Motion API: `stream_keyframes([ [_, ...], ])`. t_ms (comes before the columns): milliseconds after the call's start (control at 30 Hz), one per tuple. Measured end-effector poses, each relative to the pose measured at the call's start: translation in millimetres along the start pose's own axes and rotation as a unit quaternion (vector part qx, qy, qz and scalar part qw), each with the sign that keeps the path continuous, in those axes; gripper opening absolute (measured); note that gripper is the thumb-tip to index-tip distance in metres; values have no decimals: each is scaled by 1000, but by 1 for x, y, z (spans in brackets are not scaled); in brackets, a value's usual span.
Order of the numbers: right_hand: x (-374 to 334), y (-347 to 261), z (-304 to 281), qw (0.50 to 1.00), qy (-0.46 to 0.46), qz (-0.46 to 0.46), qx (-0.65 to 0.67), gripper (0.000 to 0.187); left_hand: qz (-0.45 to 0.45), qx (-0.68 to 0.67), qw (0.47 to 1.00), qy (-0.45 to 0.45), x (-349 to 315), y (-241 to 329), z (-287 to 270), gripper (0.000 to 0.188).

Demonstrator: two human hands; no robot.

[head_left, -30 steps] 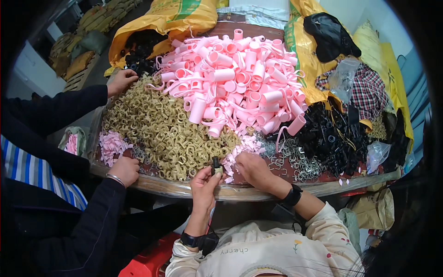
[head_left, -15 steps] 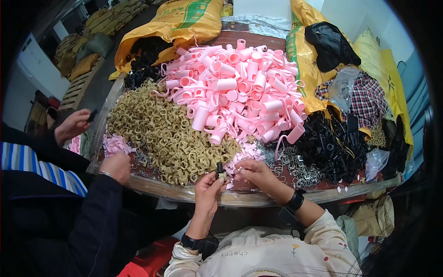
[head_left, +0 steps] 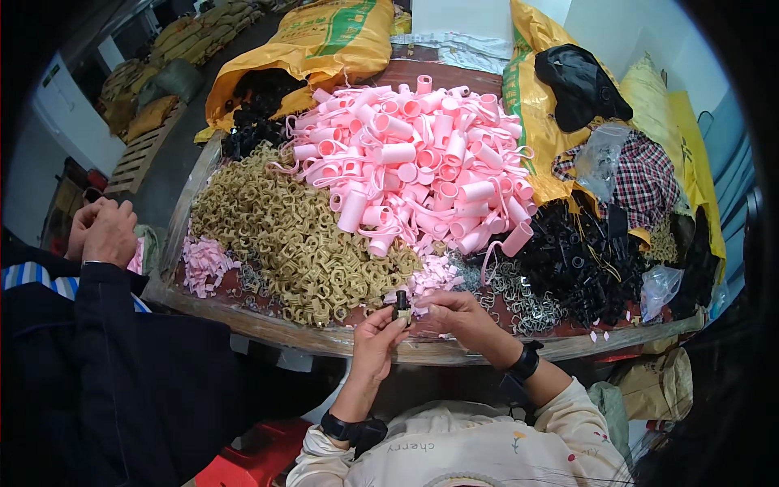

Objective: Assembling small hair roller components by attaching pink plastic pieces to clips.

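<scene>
Near the table's front edge my left hand (head_left: 376, 341) grips a small black plastic part (head_left: 401, 300) with a khaki piece around its lower end; the part stands upright between thumb and fingers. Just right of it is my right hand (head_left: 469, 323), its thumb and forefinger pinched together close to the black part. Whatever sits in that pinch is too small to make out. Small pink pieces (head_left: 432, 274) lie in a heap just beyond my hands. To their left spreads a pile of khaki ring-shaped pieces (head_left: 300, 243).
Pink tubes with straps (head_left: 395, 152) form a large mound mid-table. Metal clips (head_left: 527, 304) and black parts (head_left: 580, 264) lie to the right. Yellow sacks (head_left: 304, 45) stand behind. A co-worker's hands (head_left: 109, 231) are at the left, beside the wooden table edge (head_left: 268, 329).
My hands have shifted slightly right with the black part, my right fingers still pinched beside it. The co-worker's hands have come together, away from the table, farther left.
</scene>
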State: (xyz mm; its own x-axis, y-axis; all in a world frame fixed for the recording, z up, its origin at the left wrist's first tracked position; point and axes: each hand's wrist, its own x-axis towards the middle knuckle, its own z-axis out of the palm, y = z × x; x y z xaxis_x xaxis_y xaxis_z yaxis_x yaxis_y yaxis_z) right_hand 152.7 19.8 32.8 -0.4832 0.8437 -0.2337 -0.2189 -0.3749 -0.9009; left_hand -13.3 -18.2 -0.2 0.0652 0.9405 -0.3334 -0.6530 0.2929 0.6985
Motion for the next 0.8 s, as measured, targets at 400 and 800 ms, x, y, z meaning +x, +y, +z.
stream_keyframes([
  [400, -18, -4, 3, 943, 31, -211, -255, 13, -107, -51, 990, -79, -8, 4, 21, 23],
  [800, -28, 0, -16, 749, 94, -419, -505, 25, -151, -36, 978, -138, -8, -11, 27, 26],
])
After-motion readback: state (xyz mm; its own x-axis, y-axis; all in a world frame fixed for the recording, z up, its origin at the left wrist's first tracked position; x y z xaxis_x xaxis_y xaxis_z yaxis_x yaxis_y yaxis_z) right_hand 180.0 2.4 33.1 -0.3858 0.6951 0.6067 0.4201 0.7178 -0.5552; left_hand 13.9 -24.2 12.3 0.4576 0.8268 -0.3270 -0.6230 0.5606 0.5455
